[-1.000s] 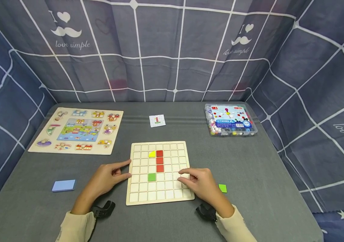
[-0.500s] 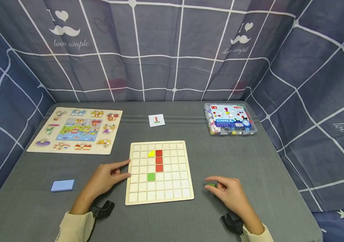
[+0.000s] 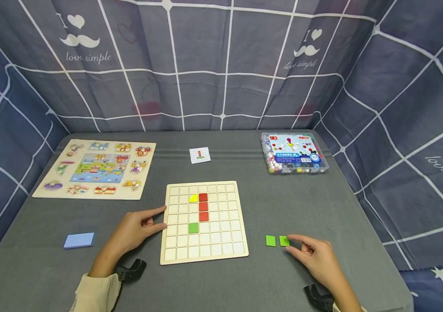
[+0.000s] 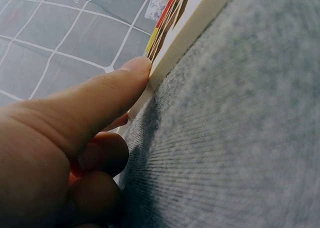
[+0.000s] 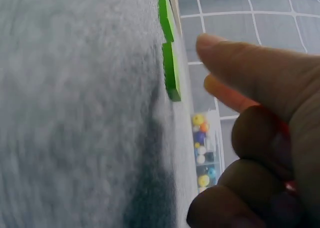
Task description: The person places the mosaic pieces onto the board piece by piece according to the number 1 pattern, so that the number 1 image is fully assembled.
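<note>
A wooden grid board (image 3: 225,242) lies flat in the middle of the head view. It bears three red tiles (image 3: 203,207) in a column, a yellow tile (image 3: 193,198) with a slanted side, and a green square (image 3: 193,228). My left hand (image 3: 137,232) touches the board's left edge with thumb and index fingertips; in the left wrist view its other fingers are curled. Right of the board, two bright green tiles (image 3: 270,241) lie side by side. My right hand (image 3: 317,258) is by the right-hand one, thumb and index apart; the right wrist view shows them above the tiles, holding nothing.
A picture puzzle board (image 3: 67,173) lies at the back left. A small pattern card (image 3: 200,155) is behind the grid board. At the back right sits a clear box of coloured beads (image 3: 294,154). A blue block (image 3: 79,240) is left of my left hand.
My right hand has moved right, from over the grid board's right edge to the green tiles, uncovering both. My left hand stays at the board's edge.
</note>
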Demonstrator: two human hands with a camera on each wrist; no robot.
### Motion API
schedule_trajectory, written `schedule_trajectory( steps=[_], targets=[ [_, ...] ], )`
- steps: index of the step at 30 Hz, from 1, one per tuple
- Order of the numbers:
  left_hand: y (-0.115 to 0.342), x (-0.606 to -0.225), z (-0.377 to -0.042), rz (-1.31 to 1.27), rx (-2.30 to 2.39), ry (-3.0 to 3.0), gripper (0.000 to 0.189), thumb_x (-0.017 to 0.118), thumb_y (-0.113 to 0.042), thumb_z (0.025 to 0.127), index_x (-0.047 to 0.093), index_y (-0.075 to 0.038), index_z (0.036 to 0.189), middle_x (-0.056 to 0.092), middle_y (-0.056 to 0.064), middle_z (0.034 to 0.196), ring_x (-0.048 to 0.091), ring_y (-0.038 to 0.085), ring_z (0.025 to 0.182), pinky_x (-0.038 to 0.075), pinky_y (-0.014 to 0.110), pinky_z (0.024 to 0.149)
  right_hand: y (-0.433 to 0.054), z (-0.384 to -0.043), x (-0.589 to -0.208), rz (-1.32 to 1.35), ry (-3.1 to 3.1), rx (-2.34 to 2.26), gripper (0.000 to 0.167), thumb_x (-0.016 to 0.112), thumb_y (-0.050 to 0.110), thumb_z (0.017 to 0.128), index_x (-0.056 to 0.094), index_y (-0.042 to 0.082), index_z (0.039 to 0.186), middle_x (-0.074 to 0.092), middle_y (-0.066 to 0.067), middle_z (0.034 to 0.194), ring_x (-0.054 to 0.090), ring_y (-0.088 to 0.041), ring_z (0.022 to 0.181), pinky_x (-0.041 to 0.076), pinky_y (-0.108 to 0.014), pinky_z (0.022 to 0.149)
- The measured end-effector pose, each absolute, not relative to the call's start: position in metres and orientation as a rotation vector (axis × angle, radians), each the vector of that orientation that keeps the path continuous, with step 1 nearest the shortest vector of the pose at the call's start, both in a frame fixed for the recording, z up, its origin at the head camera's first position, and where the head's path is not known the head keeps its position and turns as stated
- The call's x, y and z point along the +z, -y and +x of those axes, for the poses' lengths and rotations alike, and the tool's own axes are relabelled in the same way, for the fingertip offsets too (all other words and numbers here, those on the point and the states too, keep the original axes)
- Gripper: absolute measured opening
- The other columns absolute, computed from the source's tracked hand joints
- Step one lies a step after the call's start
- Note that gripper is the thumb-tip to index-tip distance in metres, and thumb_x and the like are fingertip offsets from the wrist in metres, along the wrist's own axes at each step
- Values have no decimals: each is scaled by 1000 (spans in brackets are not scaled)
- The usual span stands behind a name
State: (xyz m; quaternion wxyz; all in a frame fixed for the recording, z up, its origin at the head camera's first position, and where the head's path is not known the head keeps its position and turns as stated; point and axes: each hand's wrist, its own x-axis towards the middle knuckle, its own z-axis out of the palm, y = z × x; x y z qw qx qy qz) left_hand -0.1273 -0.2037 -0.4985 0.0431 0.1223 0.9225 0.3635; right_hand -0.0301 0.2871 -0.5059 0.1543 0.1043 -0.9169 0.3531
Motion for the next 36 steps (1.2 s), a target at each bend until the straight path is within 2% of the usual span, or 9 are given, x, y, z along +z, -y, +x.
schedule_trajectory(
  steps=[9,17,24,36],
  targets=[
    [204,-501,-127,337,1086,-2801,55,82,-37,88,67,-18,138,51,-9,64,42,7,55,33,25,53,-293,-29,-512,247,2723,952,34,92,18,75,80,21,107,33,24,61,25,7,51,27,-15,45],
    [204,-502,-127,364,1107,-2818,53,83,-34,87,69,-18,136,49,-10,63,41,6,55,33,24,53,-290,-30,-512,239,2716,969,35,93,19,75,80,22,107,34,23,61,25,7,51,26,-15,45],
    [204,-501,-127,367,1098,-2819,53,82,-36,88,69,-18,136,49,-10,63,41,6,55,33,25,53,-289,-31,-512,240,2718,949,34,93,16,74,80,19,105,33,23,61,26,7,51,25,-14,46],
    [204,-502,-128,369,1105,-2817,54,82,-36,88,69,-17,136,50,-9,64,42,6,56,33,25,54,-288,-30,-510,172,2773,929,29,92,16,76,80,20,102,32,22,60,24,6,50,26,-20,46]
  ],
)
